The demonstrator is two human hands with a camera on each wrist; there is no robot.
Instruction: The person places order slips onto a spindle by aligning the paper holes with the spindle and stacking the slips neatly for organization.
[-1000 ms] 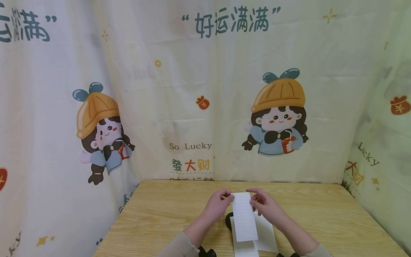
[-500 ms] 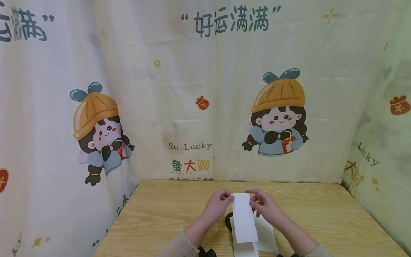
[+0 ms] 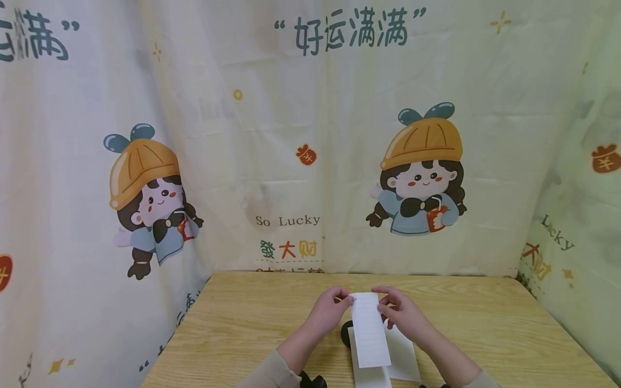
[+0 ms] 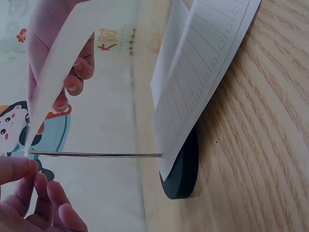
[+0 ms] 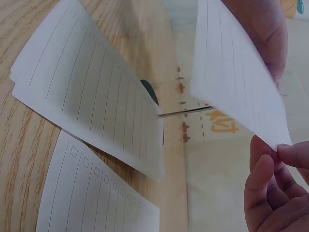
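Observation:
A paper spike has a round black base [image 3: 345,334] and a thin upright metal rod [image 4: 96,154]. My left hand [image 3: 331,308] and right hand [image 3: 401,310] hold a lined white sheet [image 3: 370,334] by its upper edges, above the base. In the left wrist view, the rod's tip meets the sheet close to my left fingertips [image 4: 30,169]; whether it pierces the paper I cannot tell. My right thumb and finger pinch the sheet's edge in the right wrist view. Low on the rod sits another lined sheet with checkboxes [image 5: 96,82], over the base.
A second lower sheet [image 3: 402,355] fans out to the right beneath the held one. The wooden table [image 3: 252,323] runs back to a printed curtain [image 3: 291,178]. Black rounded parts [image 3: 312,381] show by the left sleeve at the bottom edge.
The held sheet has come down very slightly between both hands. A small dark speck shows near its upper left corner. The grips and the lower sheets look unchanged.

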